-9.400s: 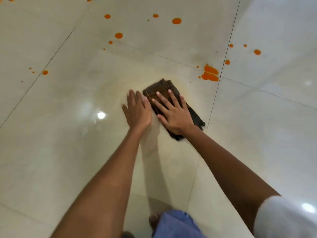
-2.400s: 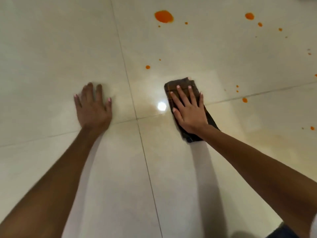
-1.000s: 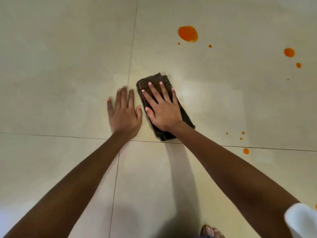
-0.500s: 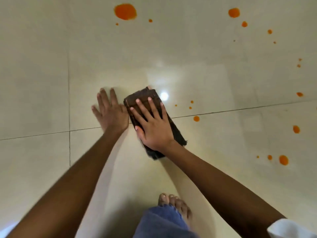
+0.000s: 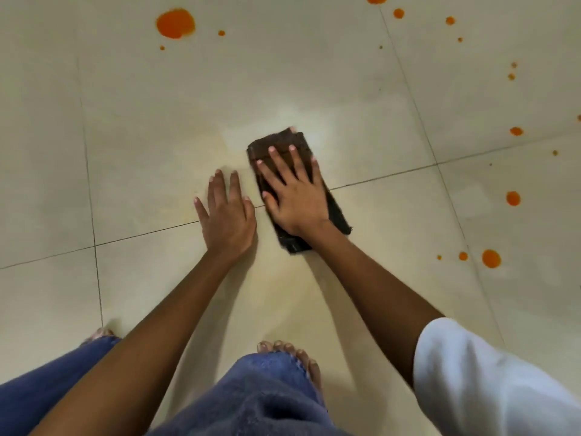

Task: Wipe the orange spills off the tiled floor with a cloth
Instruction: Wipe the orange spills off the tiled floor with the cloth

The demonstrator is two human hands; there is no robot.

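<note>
Head view: the dark brown folded cloth (image 5: 280, 142) straddles a floor grout line (image 5: 380, 176), long axis pointing away, far end leftward. The right hand (image 5: 295, 196) presses it, fingers spread; the left hand (image 5: 228, 215) lies flat beside.

1. Tiled floor (image 5: 151, 127): glossy beige, thin dark grout lines.
2. Spills (image 5: 175, 23): bright orange, round.
3. Cloth (image 5: 284, 143): dark brown.
4. Jeans (image 5: 267, 401): faded blue.
5. Sleeve (image 5: 490, 379): white.

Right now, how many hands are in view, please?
2: right hand flat on the cloth; left hand flat on the floor beside it. None seem hidden.
</note>
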